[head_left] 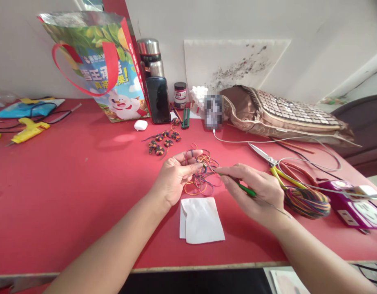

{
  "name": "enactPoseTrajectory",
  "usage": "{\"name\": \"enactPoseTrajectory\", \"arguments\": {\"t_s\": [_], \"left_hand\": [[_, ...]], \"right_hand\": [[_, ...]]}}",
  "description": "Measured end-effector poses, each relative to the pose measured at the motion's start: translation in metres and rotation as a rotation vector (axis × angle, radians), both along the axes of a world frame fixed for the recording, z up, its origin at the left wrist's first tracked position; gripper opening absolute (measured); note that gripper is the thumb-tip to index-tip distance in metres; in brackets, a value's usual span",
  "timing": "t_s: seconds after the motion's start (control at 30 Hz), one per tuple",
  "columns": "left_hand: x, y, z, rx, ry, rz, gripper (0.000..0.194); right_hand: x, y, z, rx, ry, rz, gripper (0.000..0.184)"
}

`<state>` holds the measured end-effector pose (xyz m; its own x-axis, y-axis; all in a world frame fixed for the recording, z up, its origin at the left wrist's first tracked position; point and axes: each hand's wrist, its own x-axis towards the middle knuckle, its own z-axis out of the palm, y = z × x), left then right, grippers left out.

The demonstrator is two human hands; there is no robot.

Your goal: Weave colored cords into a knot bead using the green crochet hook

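Observation:
My left hand (pixel 176 174) pinches a small dark crocheted piece (pixel 204 167) between thumb and fingers, a strand looped over its raised index finger. Loose multicoloured yarn (pixel 201 187) lies tangled beneath and beyond those fingertips. In my right hand (pixel 262 194) is a crochet hook with a green handle (pixel 247 189). Its tip points left and meets the piece, though fingers and yarn hide the exact contact. Several small crocheted rounds (pixel 159 151) in dark and orange yarn lie past my left hand. Below the hands sits a folded white cloth or tissue (pixel 205 222).
Scissors (pixel 272 161), a yarn skein (pixel 307 203) and a purple power strip (pixel 356 204) lie right, crossed by a white cable. At the back stand a shopping bag (pixel 99 69), flask (pixel 150 53), phone (pixel 158 100) and brown bag (pixel 286 110). A yellow glue gun (pixel 30 130) rests left.

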<state>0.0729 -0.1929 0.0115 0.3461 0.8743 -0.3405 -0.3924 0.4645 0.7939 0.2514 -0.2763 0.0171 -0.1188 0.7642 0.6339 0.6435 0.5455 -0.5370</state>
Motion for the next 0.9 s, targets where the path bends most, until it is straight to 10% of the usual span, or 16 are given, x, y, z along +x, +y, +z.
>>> {"name": "enactPoseTrajectory", "arguments": {"t_s": [0.27, 0.6, 0.77, 0.9], "left_hand": [[0.003, -0.004, 0.003, 0.100, 0.072, 0.077, 0.031], [0.004, -0.001, 0.004, 0.012, -0.008, 0.098, 0.031], [0.004, -0.001, 0.003, 0.027, 0.015, 0.081, 0.026], [0.004, -0.001, 0.002, 0.054, -0.005, 0.100, 0.026]], "right_hand": [[0.000, 0.004, -0.009, 0.135, -0.412, -0.070, 0.024], [0.034, 0.020, -0.020, -0.256, -0.958, -0.169, 0.037], [0.037, 0.020, -0.016, -0.347, -0.938, -0.154, 0.051], [0.019, 0.018, 0.006, -0.361, -0.448, -0.104, 0.030]]}}
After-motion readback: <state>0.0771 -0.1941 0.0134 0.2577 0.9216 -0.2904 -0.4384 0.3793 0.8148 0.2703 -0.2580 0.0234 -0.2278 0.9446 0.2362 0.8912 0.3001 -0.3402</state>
